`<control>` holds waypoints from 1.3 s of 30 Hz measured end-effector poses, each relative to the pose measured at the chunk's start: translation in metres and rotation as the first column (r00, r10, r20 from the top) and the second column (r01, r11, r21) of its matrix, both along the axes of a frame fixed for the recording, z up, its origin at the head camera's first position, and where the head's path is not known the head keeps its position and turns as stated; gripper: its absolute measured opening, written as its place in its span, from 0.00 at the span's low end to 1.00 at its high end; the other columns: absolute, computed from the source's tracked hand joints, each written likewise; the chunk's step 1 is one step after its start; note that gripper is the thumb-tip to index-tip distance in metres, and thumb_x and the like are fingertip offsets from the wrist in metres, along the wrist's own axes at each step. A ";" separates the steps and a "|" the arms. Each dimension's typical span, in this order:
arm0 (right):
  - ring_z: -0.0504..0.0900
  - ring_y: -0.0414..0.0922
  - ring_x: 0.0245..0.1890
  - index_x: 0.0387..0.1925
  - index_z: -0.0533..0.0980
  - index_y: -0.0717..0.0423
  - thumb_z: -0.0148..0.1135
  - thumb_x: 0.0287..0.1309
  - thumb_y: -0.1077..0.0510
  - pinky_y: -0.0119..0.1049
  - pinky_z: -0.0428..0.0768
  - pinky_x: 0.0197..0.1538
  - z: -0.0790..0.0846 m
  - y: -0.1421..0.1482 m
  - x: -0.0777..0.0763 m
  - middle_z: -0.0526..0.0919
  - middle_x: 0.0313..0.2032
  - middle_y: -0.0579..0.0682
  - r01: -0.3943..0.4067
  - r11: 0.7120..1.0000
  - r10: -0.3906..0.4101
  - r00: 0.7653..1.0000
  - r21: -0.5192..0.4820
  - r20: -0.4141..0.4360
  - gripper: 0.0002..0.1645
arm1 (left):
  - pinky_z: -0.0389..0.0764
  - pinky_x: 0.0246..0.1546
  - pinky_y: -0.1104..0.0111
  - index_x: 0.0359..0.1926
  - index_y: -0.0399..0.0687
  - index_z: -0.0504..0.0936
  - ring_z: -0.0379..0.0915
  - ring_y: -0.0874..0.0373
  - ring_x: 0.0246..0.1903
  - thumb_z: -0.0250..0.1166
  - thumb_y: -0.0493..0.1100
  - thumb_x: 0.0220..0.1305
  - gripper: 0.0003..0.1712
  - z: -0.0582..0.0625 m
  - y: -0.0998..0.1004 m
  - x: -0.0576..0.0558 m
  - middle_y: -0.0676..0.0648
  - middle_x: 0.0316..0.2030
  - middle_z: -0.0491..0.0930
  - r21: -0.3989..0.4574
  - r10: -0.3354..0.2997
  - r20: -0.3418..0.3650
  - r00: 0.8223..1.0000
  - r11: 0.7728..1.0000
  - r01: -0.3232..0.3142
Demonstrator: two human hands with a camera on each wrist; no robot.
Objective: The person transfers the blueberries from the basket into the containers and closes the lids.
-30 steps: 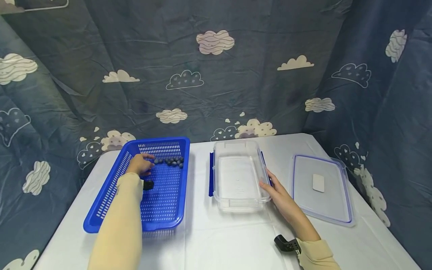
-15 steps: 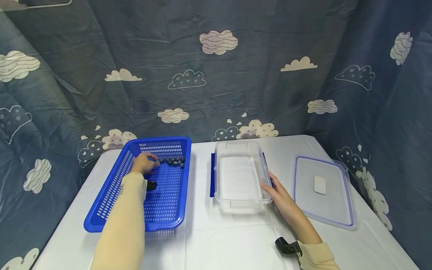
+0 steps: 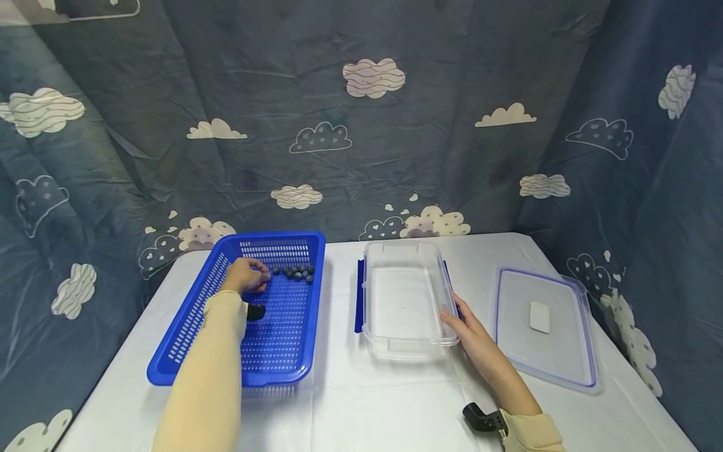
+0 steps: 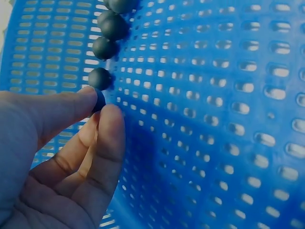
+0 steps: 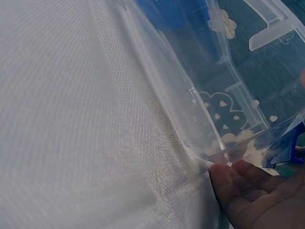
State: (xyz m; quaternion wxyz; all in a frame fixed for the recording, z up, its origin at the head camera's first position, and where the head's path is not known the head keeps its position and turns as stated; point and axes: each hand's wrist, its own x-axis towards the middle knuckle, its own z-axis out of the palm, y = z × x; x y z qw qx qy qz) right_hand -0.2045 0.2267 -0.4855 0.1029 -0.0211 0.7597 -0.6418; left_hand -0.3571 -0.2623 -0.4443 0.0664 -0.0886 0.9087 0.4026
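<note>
My left hand (image 3: 246, 276) is inside the blue plastic basket (image 3: 312, 326), near its far end. In the left wrist view, its thumb and fingertips pinch a dark blueberry (image 4: 99, 102), mostly covered by the fingers. Several more blueberries (image 3: 297, 274) lie in a row along the basket's far wall, just right of that hand. My right hand (image 3: 471, 333) grips the right side of a clear plastic food container (image 3: 403, 295), thumb over the rim and fingers along the outer wall. Nothing shows inside the container. Blue side clips (image 3: 359, 295) hang open on it.
A clear lid (image 3: 545, 358) with a blue seal and a white label lies on the white tablecloth (image 3: 361, 414), right of the container. Dark cloth (image 3: 429, 163) printed with clouds hangs behind the table and at both sides.
The left fingers have drawn together on the leftmost blueberry in the row. The right hand keeps its hold on the container. The head view has shifted slightly.
</note>
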 end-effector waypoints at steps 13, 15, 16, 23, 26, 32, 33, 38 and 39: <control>0.28 0.70 0.85 0.88 0.33 0.51 0.49 0.83 0.45 0.76 0.39 0.82 0.000 -0.001 0.000 0.28 0.85 0.68 -0.003 1.000 0.003 1.000 0.013 0.003 0.50 | 0.92 0.39 0.70 0.60 0.29 0.79 0.82 0.65 0.27 0.65 0.35 0.76 0.17 0.026 0.007 0.011 0.45 0.39 0.82 0.273 0.019 -0.009 1.000 0.962 -0.016; 0.28 0.70 0.85 0.88 0.33 0.51 0.48 0.83 0.45 0.75 0.38 0.82 0.001 -0.001 0.000 0.28 0.85 0.68 -0.005 1.000 0.005 1.000 0.013 0.003 0.50 | 0.92 0.40 0.70 0.61 0.29 0.79 0.82 0.65 0.29 0.64 0.35 0.77 0.18 0.030 0.010 0.011 0.46 0.38 0.81 0.304 0.012 -0.026 1.000 0.953 -0.003; 0.28 0.70 0.85 0.88 0.32 0.52 0.48 0.83 0.45 0.75 0.38 0.82 0.001 -0.001 0.000 0.28 0.85 0.68 -0.005 1.000 0.005 1.000 0.013 0.003 0.50 | 0.92 0.41 0.70 0.62 0.29 0.79 0.82 0.64 0.30 0.64 0.35 0.77 0.18 0.032 0.011 0.011 0.47 0.38 0.81 0.310 0.006 -0.036 0.999 0.951 0.005; 0.29 0.69 0.86 0.88 0.34 0.53 0.49 0.83 0.46 0.72 0.39 0.84 0.000 -0.001 0.000 0.30 0.85 0.68 0.000 1.000 0.000 1.000 0.018 -0.019 0.50 | 0.92 0.46 0.68 0.62 0.29 0.80 0.83 0.64 0.30 0.66 0.35 0.76 0.19 0.047 0.026 0.015 0.48 0.35 0.83 0.364 -0.045 -0.129 0.991 0.927 0.089; 0.33 0.68 0.86 0.88 0.38 0.53 0.50 0.83 0.47 0.71 0.41 0.84 -0.001 -0.003 0.001 0.33 0.86 0.68 0.006 1.000 -0.006 1.000 0.014 -0.018 0.48 | 0.92 0.46 0.68 0.62 0.30 0.80 0.84 0.63 0.32 0.66 0.35 0.76 0.18 0.055 0.037 0.018 0.43 0.40 0.84 0.390 -0.076 -0.169 0.983 0.910 0.137; 0.35 0.68 0.86 0.88 0.40 0.54 0.50 0.83 0.47 0.71 0.41 0.84 -0.002 -0.005 0.003 0.36 0.86 0.68 0.009 1.000 -0.009 0.999 0.015 -0.031 0.47 | 0.92 0.46 0.67 0.61 0.33 0.81 0.85 0.61 0.34 0.66 0.36 0.76 0.17 0.073 0.065 0.023 0.39 0.44 0.84 0.367 -0.132 -0.223 0.966 0.907 0.208; 0.35 0.68 0.86 0.88 0.40 0.54 0.50 0.83 0.47 0.71 0.41 0.84 -0.002 -0.005 0.003 0.36 0.86 0.69 0.010 1.000 -0.010 0.999 0.017 -0.035 0.47 | 0.92 0.46 0.67 0.61 0.32 0.81 0.85 0.60 0.34 0.66 0.36 0.76 0.17 0.075 0.069 0.024 0.39 0.44 0.84 0.366 -0.142 -0.228 0.963 0.904 0.220; 0.34 0.68 0.86 0.88 0.40 0.55 0.50 0.83 0.47 0.70 0.40 0.85 -0.001 -0.005 0.002 0.36 0.86 0.69 0.009 1.000 -0.008 0.999 0.026 -0.040 0.47 | 0.93 0.48 0.64 0.61 0.33 0.82 0.85 0.58 0.35 0.66 0.35 0.76 0.16 0.081 0.093 0.027 0.41 0.41 0.83 0.375 -0.187 -0.230 0.955 0.888 0.265; 0.34 0.68 0.86 0.88 0.40 0.55 0.50 0.83 0.46 0.70 0.40 0.85 0.000 -0.005 0.002 0.36 0.86 0.69 0.009 1.000 -0.008 0.999 0.029 -0.038 0.47 | 0.93 0.48 0.63 0.61 0.33 0.82 0.86 0.57 0.35 0.66 0.34 0.76 0.16 0.082 0.098 0.027 0.40 0.41 0.83 0.374 -0.198 -0.230 0.953 0.886 0.274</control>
